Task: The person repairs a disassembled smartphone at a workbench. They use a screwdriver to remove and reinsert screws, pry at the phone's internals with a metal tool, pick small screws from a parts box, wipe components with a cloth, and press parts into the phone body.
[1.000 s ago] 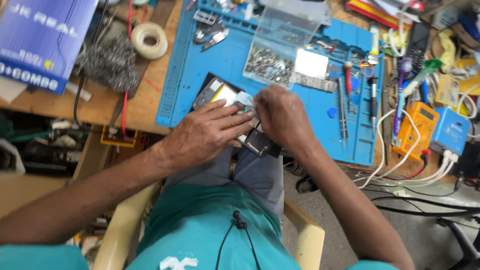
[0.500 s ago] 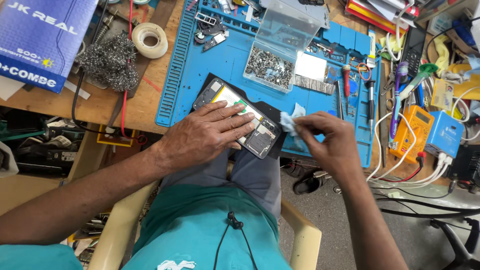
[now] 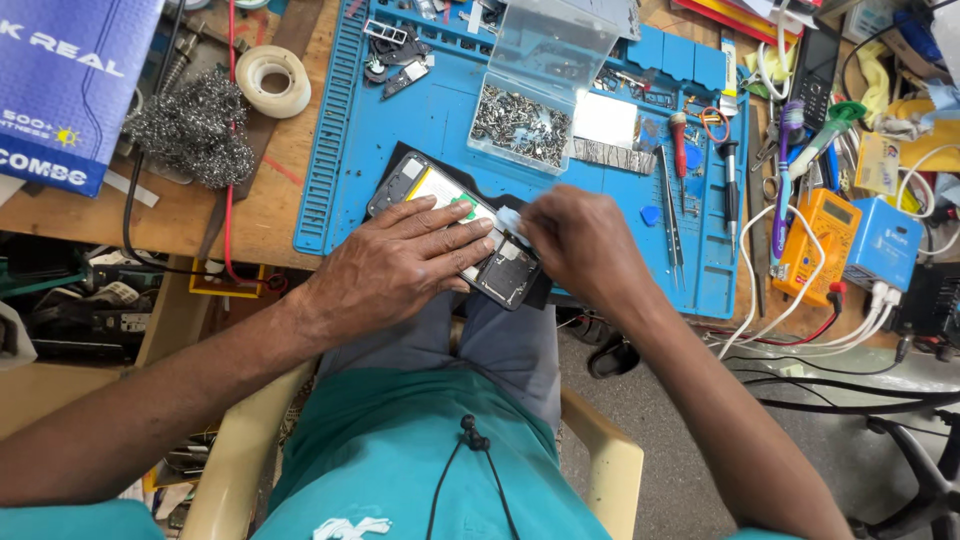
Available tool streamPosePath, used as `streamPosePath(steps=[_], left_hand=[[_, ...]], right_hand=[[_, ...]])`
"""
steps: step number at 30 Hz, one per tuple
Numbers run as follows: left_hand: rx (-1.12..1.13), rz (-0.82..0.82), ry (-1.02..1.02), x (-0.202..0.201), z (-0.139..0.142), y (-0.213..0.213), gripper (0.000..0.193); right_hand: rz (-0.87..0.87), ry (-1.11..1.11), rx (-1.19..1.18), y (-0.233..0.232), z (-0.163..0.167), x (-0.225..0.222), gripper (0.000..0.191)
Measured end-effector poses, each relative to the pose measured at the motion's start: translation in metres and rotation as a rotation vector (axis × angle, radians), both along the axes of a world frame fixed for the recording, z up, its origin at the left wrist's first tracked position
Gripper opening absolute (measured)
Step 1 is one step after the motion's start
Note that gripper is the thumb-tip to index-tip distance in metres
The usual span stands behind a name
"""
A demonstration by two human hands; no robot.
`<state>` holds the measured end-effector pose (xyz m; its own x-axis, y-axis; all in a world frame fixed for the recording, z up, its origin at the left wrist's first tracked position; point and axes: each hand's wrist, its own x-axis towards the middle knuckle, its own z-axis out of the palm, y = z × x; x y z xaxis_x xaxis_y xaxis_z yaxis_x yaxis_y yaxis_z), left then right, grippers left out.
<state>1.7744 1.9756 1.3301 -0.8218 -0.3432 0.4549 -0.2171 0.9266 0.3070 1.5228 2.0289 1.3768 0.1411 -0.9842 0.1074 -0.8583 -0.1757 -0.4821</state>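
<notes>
Teal shirt [image 3: 400,460] and grey trousers fill the near edge of the view, with the cream arms of a chair [image 3: 600,450] on either side. Just beyond the knees lies an opened phone [image 3: 470,235], back cover off, on the near edge of a blue work mat [image 3: 400,110] that covers the wooden tabletop [image 3: 250,215]. The left hand [image 3: 395,265] lies flat on the phone's near half, its fingers [image 3: 440,225] stretched out and close together, pressing the phone down rather than gripping it. The right hand [image 3: 580,240] sits at the phone's right end, its fingers curled in and pinching a small pale cloth [image 3: 508,218] against the phone's bared insides.

Right of the phone, on the mat, lie tweezers [image 3: 672,225] and two screwdrivers [image 3: 730,190]. Behind the phone stands a clear plastic box [image 3: 525,120] of small screws with its lid raised. Farther right of the phone, off the mat, sit an orange meter [image 3: 820,245] and a blue adapter [image 3: 885,245] among white cables. Left of the phone, beyond the mat's edge, a wad of steel wool [image 3: 195,125] and a roll of tape [image 3: 272,78] rest on the wood, and a blue carton [image 3: 65,80] sits at the far left corner.
</notes>
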Motion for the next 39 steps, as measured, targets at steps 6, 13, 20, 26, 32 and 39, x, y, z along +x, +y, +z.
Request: streamPosePath(steps=[6,13,20,26,32,39], left_hand=[[0.016,0.009,-0.005,0.001,-0.001,0.002,0.055],[0.006,-0.008,0.012,0.0,0.006,0.005,0.056],[0.029,-0.006,-0.001,0.0,0.0,0.003,0.056],[0.044,-0.006,0.011,0.003,-0.001,0.001,0.051],[0.005,-0.023,0.053,0.005,-0.002,-0.001,0.048],[-0.013,-0.022,0.086,0.006,-0.004,-0.002,0.041]], right_hand=[[0.029,0.019,-0.083,0.001,-0.013,0.0,0.004],[-0.216,-0.48,-0.22,0.005,-0.012,-0.033,0.006],[-0.163,-0.335,0.017,0.038,-0.01,-0.044,0.014],[-0.116,-0.099,0.02,0.013,-0.013,-0.004,0.011],[0.034,-0.013,-0.093,-0.036,-0.014,0.032,0.006],[0.082,0.055,-0.165,-0.08,-0.011,0.072,0.012]])
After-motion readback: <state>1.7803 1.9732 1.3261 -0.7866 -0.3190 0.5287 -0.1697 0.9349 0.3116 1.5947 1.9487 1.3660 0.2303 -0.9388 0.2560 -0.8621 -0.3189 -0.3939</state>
